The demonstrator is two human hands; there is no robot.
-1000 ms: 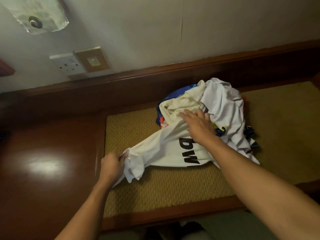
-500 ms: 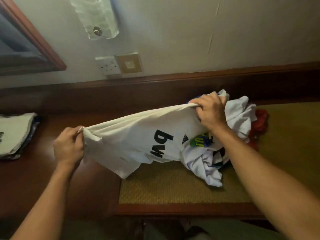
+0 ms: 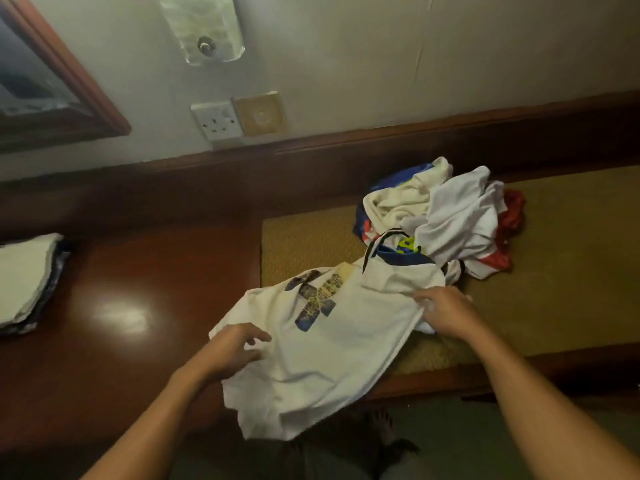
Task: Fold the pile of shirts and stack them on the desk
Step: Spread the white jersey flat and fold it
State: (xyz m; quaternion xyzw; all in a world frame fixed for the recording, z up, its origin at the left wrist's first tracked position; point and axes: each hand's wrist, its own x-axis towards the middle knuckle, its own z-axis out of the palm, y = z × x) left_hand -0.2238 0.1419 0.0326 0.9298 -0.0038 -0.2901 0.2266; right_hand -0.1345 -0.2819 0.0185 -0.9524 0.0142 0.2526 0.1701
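A white shirt with a dark blue cross print (image 3: pixel 329 348) lies spread near the front of the shiny brown wooden desk (image 3: pixel 138 271); half of it is on the bare wood and half is on the yellow woven mat (image 3: pixel 571 254), and its bottom end hangs over the desk's front edge at 6 o'clock. The left hand (image 3: pixel 235 351) is at the shirt's 9 o'clock side, and its thumb and curled fingers pinch the cloth there. The right hand (image 3: pixel 446 313) is at the shirt's 3 o'clock side; it holds a bunch of cloth, though its fingertips are blurry. A messy pile of white, blue and red shirts (image 3: pixel 450 216) sits on the mat at 1 o'clock from the spread shirt and touches its collar end, so that side is crowded. A neat stack of folded shirts (image 3: pixel 24 278) rests on the wood far off at 9 o'clock, well apart from the hands. On the wall behind, a white plug socket (image 3: pixel 216 120) sits at 11 o'clock, just beside a tan square switch (image 3: pixel 260 114); a clear glass wall lamp (image 3: pixel 204 26) is above them, and a mirror with a brown wood frame (image 3: pixel 69 81) is at 10 o'clock.
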